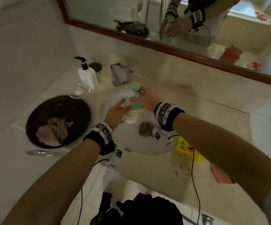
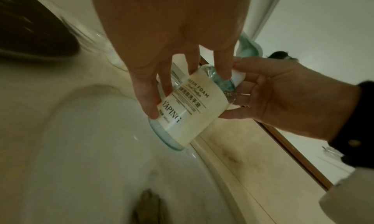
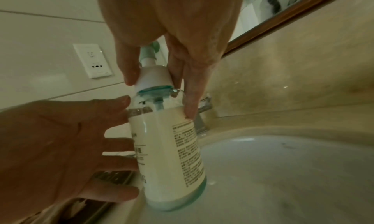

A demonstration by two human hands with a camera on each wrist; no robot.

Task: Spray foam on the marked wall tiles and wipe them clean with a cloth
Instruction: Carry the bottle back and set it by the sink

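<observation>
A foam pump bottle (image 1: 131,111) with a mint-green pump head and a cream label hangs tilted over the white sink (image 1: 131,143). My right hand (image 1: 141,96) pinches its white collar just under the pump, thumb on one side and fingers on the other (image 3: 155,77). My left hand (image 1: 120,109) lies against the bottle's body (image 3: 168,147) with fingers straight and spread (image 3: 113,141). In the left wrist view those fingertips (image 2: 147,106) touch the label (image 2: 188,109). A crumpled grey-brown cloth (image 1: 146,129) lies in the sink bowl. The beige wall strip under the mirror carries a dark smudge (image 1: 181,86).
A dark round basin (image 1: 38,114) holding rags stands left of the sink. Behind it are a white lotion pump bottle (image 1: 86,77) and a glass (image 1: 79,90). The faucet (image 1: 120,75) rises behind the foam bottle. A yellow packet (image 1: 185,148) lies right of the sink. A wood-framed mirror (image 1: 164,49) hangs above.
</observation>
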